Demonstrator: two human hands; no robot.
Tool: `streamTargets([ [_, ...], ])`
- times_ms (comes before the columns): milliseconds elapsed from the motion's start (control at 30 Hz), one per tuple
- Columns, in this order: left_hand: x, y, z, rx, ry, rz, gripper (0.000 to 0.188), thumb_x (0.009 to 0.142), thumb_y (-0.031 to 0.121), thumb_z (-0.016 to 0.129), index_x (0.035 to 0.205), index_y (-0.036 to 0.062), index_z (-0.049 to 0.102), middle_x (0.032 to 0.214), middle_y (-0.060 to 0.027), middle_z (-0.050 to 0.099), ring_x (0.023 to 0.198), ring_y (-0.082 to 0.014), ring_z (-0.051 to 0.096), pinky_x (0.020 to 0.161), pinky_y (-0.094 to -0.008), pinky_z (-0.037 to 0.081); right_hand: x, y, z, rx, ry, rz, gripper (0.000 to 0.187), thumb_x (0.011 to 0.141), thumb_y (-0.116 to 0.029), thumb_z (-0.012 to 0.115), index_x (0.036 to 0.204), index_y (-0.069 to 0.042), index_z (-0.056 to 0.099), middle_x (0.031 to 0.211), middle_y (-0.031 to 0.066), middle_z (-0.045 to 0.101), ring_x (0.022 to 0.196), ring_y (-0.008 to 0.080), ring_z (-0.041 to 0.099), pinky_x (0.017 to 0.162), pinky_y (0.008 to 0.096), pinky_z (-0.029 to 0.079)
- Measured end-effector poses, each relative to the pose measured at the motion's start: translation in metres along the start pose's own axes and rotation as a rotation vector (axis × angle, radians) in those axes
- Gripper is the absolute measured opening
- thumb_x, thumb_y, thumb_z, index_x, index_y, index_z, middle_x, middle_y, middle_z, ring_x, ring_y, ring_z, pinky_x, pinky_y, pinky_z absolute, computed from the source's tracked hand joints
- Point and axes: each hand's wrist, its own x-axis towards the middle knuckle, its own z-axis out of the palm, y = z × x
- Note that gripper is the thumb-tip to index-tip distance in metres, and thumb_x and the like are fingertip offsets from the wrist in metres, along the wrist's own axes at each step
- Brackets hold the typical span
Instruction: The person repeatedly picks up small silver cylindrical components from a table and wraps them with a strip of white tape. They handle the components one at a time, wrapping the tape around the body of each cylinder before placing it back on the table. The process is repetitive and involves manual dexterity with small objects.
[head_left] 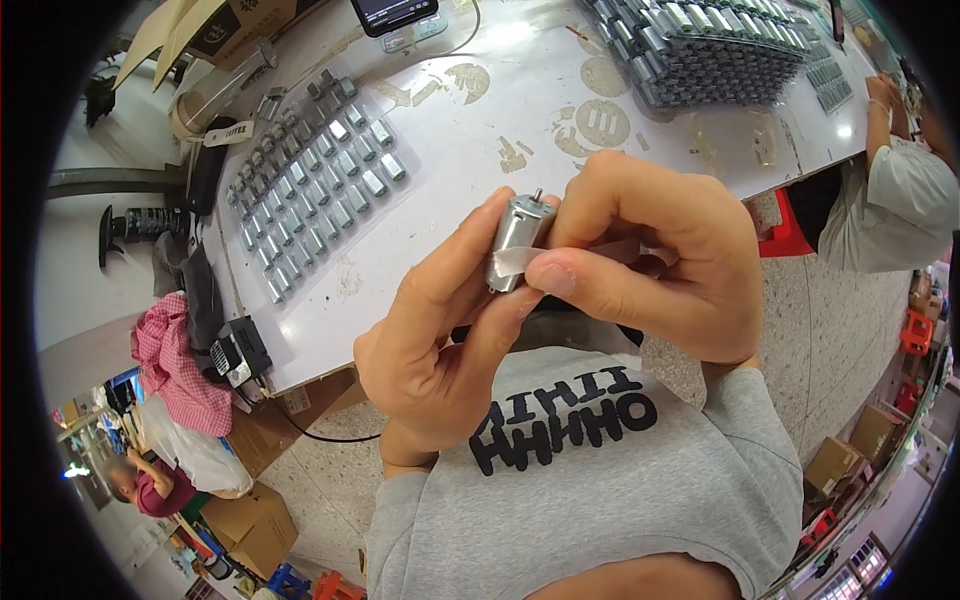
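A small silver electric motor (520, 228) with a thin shaft at its top is held up before me, just off the table's near edge. My left hand (440, 320) grips its body between fingers and thumb. A strip of whitish tape (512, 262) lies across the lower part of the casing. My right hand (660, 255) pinches the strip's other end between thumb and forefinger, close beside the motor. A clear plastic tray (330, 215) with rows of similar motors sits on the table to the left.
Stacked trays of motors (700, 60) stand at the back right of the white table (450, 150). A phone (395, 12) lies at the far edge. A cardboard box (225, 35) and a black device (240, 352) are on the left. Another person (890, 200) sits at the right.
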Motion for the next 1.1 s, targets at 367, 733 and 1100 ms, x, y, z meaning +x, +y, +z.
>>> streamTargets([
  [367,-0.001,-0.005,0.004,-0.024,0.004,0.029,0.040,0.074,-0.010,0.058,0.112,-0.0104,0.045,0.101,-0.0214,0.058,0.092,-0.0207,0.058,0.078,-0.0261,0.048,0.000,0.008,0.002,0.056,0.039,-0.012,0.013,0.075,-0.004,0.063,0.070,0.000,0.052,0.062,-0.0009,0.051,0.053,0.0007,0.043,0.045,0.0142,0.030],
  [733,-0.005,-0.009,0.009,0.216,0.021,0.138,0.035,0.077,-0.009,0.053,0.110,-0.0099,0.043,0.111,-0.0232,0.051,0.094,-0.0221,0.056,0.081,-0.0294,0.045,0.012,0.012,-0.001,-0.083,0.012,0.014,0.025,0.073,-0.012,0.066,0.062,-0.004,0.045,0.054,-0.0047,0.038,0.048,0.0009,0.031,0.041,0.0170,0.022],
  [1100,0.004,-0.014,0.003,0.014,0.154,-0.032,0.026,0.073,-0.005,0.060,0.098,-0.0067,0.052,0.088,-0.0118,0.057,0.073,-0.0140,0.057,0.062,-0.0233,0.050,0.013,0.018,-0.005,0.049,-0.104,-0.004,0.015,0.080,-0.012,0.058,0.073,0.000,0.052,0.056,-0.0028,0.044,0.049,0.0005,0.038,0.042,0.0152,0.028],
])
